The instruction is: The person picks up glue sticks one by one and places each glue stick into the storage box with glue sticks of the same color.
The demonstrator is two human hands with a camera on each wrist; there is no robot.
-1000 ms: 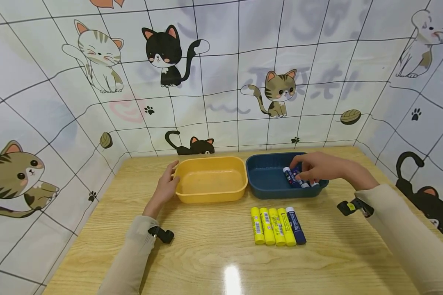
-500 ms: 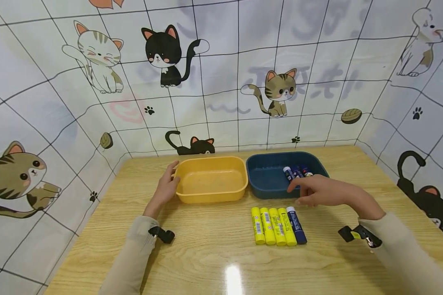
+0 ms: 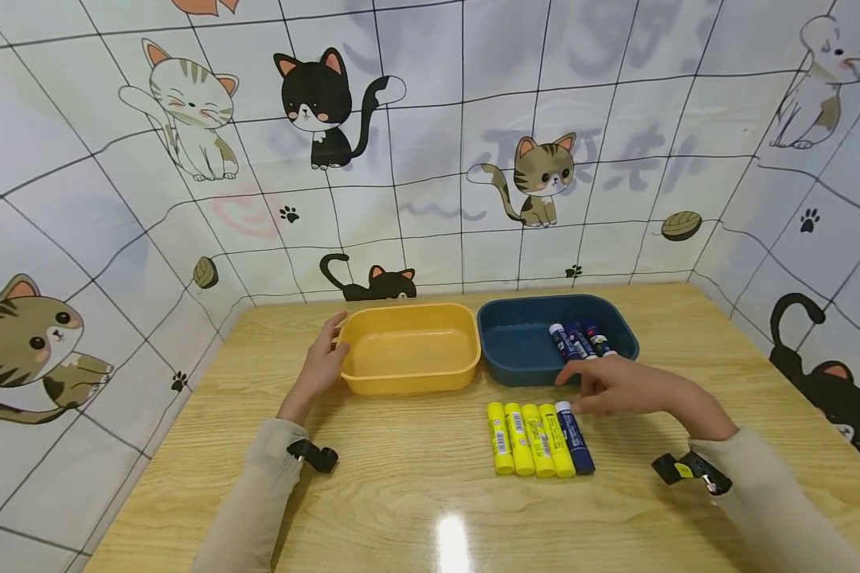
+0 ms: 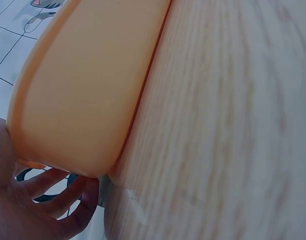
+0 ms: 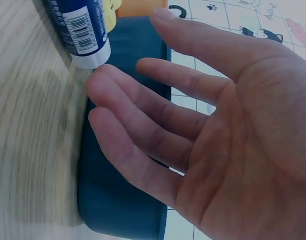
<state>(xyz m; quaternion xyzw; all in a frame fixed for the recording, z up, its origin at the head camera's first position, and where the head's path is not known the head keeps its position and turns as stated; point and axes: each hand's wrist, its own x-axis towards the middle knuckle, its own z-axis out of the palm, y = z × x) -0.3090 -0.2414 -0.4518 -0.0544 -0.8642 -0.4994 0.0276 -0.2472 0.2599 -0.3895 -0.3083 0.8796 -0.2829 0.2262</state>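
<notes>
My left hand (image 3: 321, 362) rests at the left end of a yellow plastic bin (image 3: 410, 383), with loosely bent fingers (image 4: 58, 197) against its outer wall. My right hand (image 3: 627, 386) is in front of a dark blue bin (image 3: 519, 370), its fingers loosely bent and holding nothing. Its fingertips are close to the white cap of a navy glue stick (image 3: 576, 440), which ends a row of several yellow glue sticks (image 3: 518, 442). In the right wrist view, the navy glue stick (image 5: 83, 30) overlaps the blue bin's wall. Several navy glue sticks (image 3: 563, 342) lie inside the blue bin.
The two bins stand side by side toward the back of the wooden table (image 3: 373, 493). A white grid-patterned sheet with cartoon cats (image 3: 430, 199) rises behind and on both sides. Each wrist carries a small black camera.
My right hand has come out of the blue bin toward me, leaving the navy glue sticks inside, and now hovers by the row on the table. The left hand has stayed at the yellow bin.
</notes>
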